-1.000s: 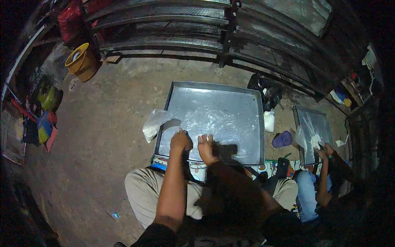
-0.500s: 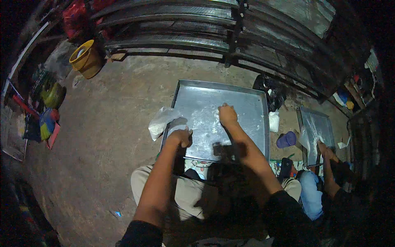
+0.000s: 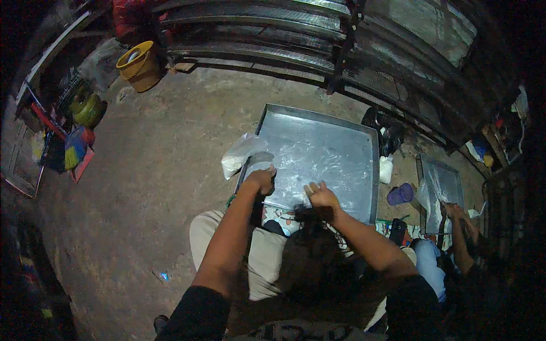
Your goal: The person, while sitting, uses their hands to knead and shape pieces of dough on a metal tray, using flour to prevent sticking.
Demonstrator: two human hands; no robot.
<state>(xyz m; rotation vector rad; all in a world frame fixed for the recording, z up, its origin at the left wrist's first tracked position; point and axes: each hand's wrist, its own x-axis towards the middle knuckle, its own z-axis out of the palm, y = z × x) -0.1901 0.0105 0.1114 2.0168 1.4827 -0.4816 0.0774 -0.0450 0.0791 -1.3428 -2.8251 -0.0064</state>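
A large shallow metal tray (image 3: pixel 318 133) lies in front of my knees, its bottom streaked with white powder. My left hand (image 3: pixel 260 181) is closed at the tray's near left side, on a greyish, rounded, thin-edged thing (image 3: pixel 259 161) whose kind I cannot make out. Beside it, a clear plastic bag (image 3: pixel 238 156) with white powder in it leans at the tray's left rim. Over the near part of the tray is my right hand (image 3: pixel 322 196), fingers curled in; whatever they may hold is hidden.
To the right, another person's hands (image 3: pixel 451 210) work at a second metal tray (image 3: pixel 449 173). A purple cup (image 3: pixel 401 194) and a small white bag (image 3: pixel 385 169) stand between the trays. Slatted racks (image 3: pixel 256 59) run along the back, with a yellow bucket (image 3: pixel 139 68) at far left.
My right hand has drawn back from the tray's middle toward its near edge. The powder there now looks thinner and more streaked. My left hand stays by the rim; the whole view has shifted slightly.
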